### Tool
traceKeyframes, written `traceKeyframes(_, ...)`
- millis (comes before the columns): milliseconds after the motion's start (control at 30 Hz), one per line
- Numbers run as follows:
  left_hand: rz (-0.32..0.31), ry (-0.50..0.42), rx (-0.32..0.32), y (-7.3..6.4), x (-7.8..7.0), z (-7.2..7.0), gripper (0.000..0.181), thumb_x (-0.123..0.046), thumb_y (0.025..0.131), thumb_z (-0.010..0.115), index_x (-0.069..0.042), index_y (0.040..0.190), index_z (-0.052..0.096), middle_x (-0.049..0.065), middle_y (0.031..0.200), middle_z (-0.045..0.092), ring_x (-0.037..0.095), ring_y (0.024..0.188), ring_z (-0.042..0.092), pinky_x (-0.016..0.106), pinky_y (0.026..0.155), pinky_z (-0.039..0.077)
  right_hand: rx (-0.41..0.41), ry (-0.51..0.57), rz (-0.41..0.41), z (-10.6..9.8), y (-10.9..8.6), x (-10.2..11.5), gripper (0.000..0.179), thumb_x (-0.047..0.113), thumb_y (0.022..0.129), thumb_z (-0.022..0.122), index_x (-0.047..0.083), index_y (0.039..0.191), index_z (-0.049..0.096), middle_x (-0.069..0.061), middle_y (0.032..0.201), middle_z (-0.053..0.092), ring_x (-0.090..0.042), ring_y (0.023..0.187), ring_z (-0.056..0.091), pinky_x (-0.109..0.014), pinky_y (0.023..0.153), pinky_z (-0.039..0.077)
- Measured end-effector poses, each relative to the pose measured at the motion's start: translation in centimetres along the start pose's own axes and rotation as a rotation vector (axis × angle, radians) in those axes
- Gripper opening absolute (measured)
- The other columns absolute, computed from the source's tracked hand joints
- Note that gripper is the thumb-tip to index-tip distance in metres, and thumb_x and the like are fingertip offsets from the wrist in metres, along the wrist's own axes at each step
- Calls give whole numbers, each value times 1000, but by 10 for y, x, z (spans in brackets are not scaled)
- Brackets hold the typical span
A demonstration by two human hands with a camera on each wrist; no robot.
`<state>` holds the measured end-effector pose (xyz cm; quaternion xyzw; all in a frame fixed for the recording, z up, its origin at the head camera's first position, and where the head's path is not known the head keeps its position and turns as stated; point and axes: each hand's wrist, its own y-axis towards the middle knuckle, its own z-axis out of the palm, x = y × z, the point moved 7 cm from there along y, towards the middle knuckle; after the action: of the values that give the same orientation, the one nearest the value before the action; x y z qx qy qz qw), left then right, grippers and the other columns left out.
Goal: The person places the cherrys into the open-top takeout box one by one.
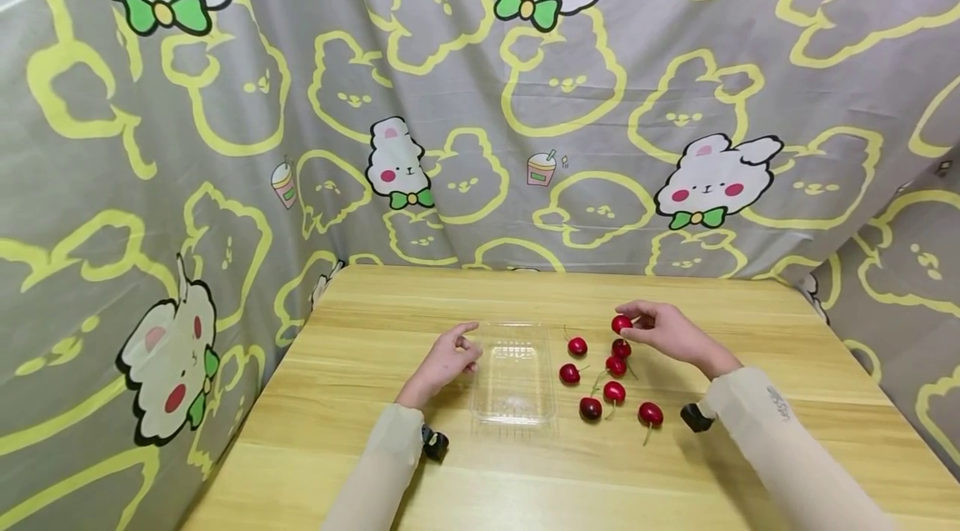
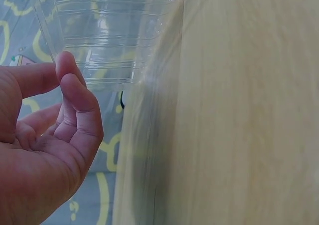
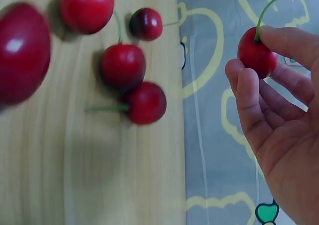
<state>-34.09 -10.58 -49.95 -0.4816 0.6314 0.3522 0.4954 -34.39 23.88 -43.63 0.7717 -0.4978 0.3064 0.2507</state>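
My right hand (image 1: 663, 331) pinches a red cherry (image 3: 254, 55) with a green stem between thumb and fingers, above the table's right side. Just below it lie more cherries (image 1: 616, 366), some bunched together, others loose, several with stems. A clear plastic container (image 1: 551, 381) stands open-topped left of the cherries; its see-through base shows only wood. Beside its left edge is my left hand (image 1: 447, 360), fingers loosely bent. In the left wrist view the fingertips (image 2: 67, 65) come right up to the container's rim (image 2: 45, 33).
The light wooden table (image 1: 285, 448) ends at a grey curtain (image 1: 465, 89) with yellow outlines and white cartoon animals, hanging behind and at both sides. A dark cherry (image 1: 590, 408) and a red one (image 1: 650, 414) lie nearest the front.
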Motion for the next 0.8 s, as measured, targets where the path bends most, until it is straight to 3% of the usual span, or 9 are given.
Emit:
traceKeyframes(300,-1,4,4,0,1,0,55,1,91,57,3,142,36,9,84,53,24,67,62,33,63,56,34,81,-15,12,16,18,39,19,86,72,-1,118,61,-6,96,66,-20,86,61,-25,66,53)
traceKeyframes(600,3,-21,38,2,0,3,56,4,92,55,9,142,32,16,86,53,45,77,61,52,72,54,65,176,-26,27,30,33,32,8,83,72,2,113,61,-9,101,65,-21,88,63,-28,69,54)
traceKeyframes(800,-6,-19,27,0,0,4,56,0,92,57,5,143,33,11,85,51,31,71,63,42,69,56,64,175,-48,36,39,44,31,9,83,73,3,111,62,-9,101,63,-20,88,62,-28,71,53)
